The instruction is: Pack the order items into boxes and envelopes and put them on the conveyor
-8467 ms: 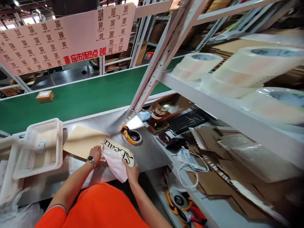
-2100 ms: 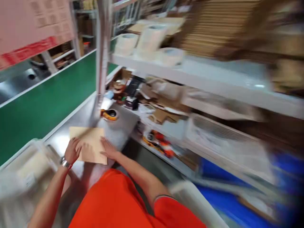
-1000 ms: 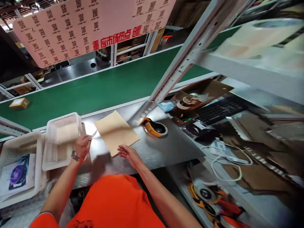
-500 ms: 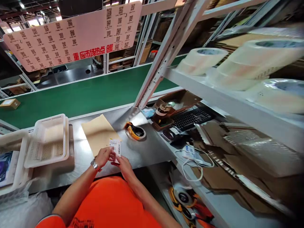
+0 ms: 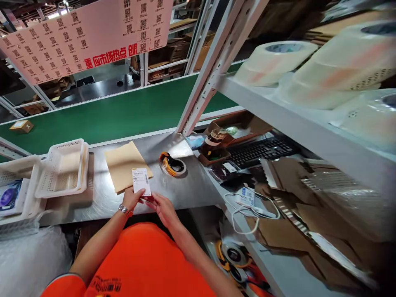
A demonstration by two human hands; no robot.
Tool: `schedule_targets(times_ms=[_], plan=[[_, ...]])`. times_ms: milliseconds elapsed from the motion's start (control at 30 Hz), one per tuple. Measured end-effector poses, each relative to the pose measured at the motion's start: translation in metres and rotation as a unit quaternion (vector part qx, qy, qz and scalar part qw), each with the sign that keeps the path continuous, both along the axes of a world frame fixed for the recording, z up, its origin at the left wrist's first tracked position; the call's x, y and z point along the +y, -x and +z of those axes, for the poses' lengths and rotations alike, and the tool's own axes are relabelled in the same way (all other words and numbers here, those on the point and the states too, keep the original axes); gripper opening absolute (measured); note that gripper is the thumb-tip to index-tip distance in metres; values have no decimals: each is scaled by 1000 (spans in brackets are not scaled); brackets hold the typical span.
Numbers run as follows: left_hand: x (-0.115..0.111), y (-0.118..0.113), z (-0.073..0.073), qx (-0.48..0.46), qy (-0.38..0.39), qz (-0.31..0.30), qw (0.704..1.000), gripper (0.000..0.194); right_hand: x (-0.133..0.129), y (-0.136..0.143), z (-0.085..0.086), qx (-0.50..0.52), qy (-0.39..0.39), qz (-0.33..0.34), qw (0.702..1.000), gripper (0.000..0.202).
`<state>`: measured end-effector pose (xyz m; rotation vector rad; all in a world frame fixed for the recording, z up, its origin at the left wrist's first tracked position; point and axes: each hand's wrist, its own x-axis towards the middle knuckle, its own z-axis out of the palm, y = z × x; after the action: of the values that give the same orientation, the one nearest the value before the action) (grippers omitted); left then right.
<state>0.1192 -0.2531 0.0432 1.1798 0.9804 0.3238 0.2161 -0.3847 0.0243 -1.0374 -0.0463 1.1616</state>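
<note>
At the far left stood two white perforated baskets [image 5: 63,167], the nearer one [image 5: 15,194] holding a printed packet, both on the steel bench [image 5: 192,187] at roughly ten o'clock from the hands. Beyond them ran the green conveyor belt [image 5: 123,115], carrying one small carton [image 5: 21,126] at eleven o'clock.

The left hand [image 5: 131,199] pinched the lower edge of a white barcode label [image 5: 141,181]; the right hand [image 5: 162,207], just beside it at four o'clock, had its fingertips at the same lower edge, seemingly working at the backing. The label stood above the near corner of a tan paper mailer [image 5: 125,165] lying flat at twelve o'clock.

Judgement: the step in hand was labelling the mailer. The next move would call for freeing the adhesive face and pressing it flat on the mailer, square to its edges.

A tape dispenser [image 5: 172,164] sat at one o'clock, near the mailer but apart. The bench ended at three o'clock, dropping to a cluttered lower shelf with a keyboard [image 5: 262,148]. Open room lay between mailer and baskets.
</note>
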Motion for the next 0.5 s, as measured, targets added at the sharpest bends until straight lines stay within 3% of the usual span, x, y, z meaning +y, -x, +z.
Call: schedule_targets(times_ms=[233,500], plan=[[-6,0,4,0,23,64,998,43,-4,2,-4,3,17,-11,1000,56],[-1,6,1,-11,46,68,997,36,0,12,-4,2,28,-20,999,53]])
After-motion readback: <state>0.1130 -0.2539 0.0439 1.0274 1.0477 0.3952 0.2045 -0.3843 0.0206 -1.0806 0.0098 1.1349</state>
